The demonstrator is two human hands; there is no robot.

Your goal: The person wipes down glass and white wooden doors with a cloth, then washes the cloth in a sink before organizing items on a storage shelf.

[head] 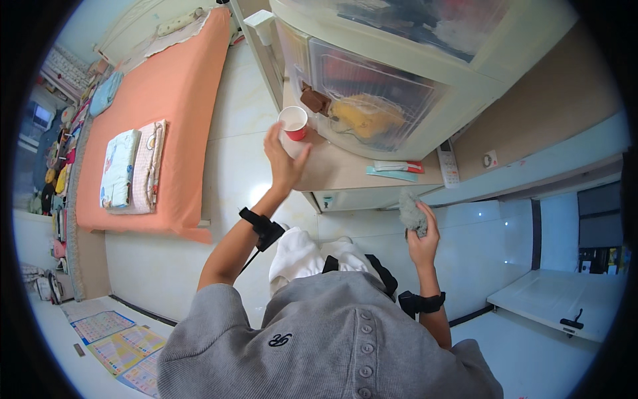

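A red and white paper cup stands upright on the cabinet's wood-toned ledge. My left hand is right beside it, thumb and fingers apart. Its fingertips reach the cup's near left side, and whether they touch it is hard to tell. Off to the right, my right hand grips a grey fluffy cloth in front of the ledge, above the floor. Behind the cup, a small brown object rests against the cabinet's clear panel.
A white remote control, a teal packet and a red-and-white packet lie along the ledge. Left is a bed with an orange sheet and folded bedding. A white door stands at lower right.
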